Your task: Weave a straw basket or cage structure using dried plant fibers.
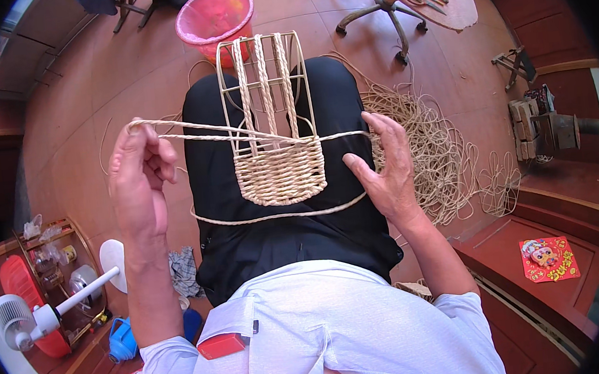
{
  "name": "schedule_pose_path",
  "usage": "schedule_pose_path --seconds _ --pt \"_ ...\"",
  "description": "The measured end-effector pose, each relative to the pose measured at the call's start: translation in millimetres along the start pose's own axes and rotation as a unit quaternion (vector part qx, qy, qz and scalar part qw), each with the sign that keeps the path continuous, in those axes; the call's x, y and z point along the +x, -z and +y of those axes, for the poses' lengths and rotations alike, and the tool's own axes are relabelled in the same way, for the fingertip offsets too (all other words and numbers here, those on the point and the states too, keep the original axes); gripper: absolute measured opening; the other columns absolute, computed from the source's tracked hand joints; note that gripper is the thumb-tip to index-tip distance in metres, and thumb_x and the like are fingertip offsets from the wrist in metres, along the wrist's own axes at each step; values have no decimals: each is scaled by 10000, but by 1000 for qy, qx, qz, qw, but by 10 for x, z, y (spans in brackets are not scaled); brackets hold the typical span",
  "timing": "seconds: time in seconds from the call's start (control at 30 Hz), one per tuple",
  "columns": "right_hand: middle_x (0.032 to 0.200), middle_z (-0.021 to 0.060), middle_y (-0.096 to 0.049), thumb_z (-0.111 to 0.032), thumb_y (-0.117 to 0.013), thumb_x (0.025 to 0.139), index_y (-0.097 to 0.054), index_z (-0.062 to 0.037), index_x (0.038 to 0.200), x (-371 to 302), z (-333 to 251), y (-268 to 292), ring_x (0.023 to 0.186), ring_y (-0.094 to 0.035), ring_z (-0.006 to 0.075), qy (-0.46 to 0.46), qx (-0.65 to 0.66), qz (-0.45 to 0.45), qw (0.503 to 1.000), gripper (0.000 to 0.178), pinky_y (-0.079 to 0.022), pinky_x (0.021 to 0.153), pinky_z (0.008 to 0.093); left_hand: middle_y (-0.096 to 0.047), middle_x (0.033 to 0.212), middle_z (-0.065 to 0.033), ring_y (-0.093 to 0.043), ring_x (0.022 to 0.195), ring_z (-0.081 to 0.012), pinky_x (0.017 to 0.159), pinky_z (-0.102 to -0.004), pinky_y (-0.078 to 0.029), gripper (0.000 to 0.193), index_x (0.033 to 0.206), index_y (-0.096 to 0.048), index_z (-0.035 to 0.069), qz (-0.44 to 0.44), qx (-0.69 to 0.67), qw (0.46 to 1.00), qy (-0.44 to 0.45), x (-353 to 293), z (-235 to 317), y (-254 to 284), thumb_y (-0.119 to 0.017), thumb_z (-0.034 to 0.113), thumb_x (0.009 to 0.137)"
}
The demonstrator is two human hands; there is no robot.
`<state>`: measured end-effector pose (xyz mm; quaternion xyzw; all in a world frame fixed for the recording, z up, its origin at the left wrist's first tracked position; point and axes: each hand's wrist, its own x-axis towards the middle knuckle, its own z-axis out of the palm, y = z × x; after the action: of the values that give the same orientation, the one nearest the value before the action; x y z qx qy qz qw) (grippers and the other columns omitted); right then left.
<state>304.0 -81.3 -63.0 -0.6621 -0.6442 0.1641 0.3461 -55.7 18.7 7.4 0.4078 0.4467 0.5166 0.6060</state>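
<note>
A half-woven basket [278, 167] of pale twisted cord on a thin wire frame [259, 48] rests on my lap, over black trousers. Its lower part is densely woven; the upper frame carries three vertical cord strips. My left hand [138, 176] is raised to the left of the basket and pinches twisted cord strands [195, 130] that run taut across to the weave. My right hand [383, 162] sits at the basket's right side, fingers spread, touching the cord where it leaves the weave. A loose loop of cord [280, 214] hangs below the basket.
A heap of loose cord [431, 147] lies on the floor to my right. A pink bucket [215, 15] stands ahead, an office chair base [384, 8] beyond. A white fan [46, 309] and a cluttered low shelf [57, 265] are at my left, with a wooden cabinet [534, 266] on my right.
</note>
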Motion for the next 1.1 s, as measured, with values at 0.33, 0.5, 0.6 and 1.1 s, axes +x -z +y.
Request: schedule_pose_path --seconds 0.33,0.5,0.6,1.1 --pt "1122 115 -739 -7 -812 891 -774 -64 1252 173 -469 -79 1067 -704 319 162 49 42 985 368 -562 922 424 -420 650 83 -351 495 -15 449 -214 -363 219 1057 -633 86 -136 62 982 116 -159 225 117 -537 240 1180" --pt "1111 97 -717 -4 -803 892 -775 -88 1232 225 -569 -170 1020 -690 312 174 35 32 984 351 -552 884 420 -356 679 72 -312 493 -23 435 -210 -358 194 1150 -627 54 -60 -68 994 -58 -292 311 50 -569 235 1189" --pt "1095 77 -696 -14 -790 903 -775 -103 1233 214 -561 -242 987 -677 293 195 10 24 981 342 -544 868 415 -399 750 42 -339 522 -56 445 -217 -361 182 1194 -590 20 261 -283 915 -121 -164 499 -369 -506 182 1207" --pt "1062 85 -692 -47 -802 911 -767 -66 1283 240 -649 -292 940 -661 288 240 -56 5 969 374 -543 840 409 -648 935 27 -566 757 -52 650 -230 -501 243 1250 -699 32 46 93 983 -151 1084 490 119 -644 249 1155"
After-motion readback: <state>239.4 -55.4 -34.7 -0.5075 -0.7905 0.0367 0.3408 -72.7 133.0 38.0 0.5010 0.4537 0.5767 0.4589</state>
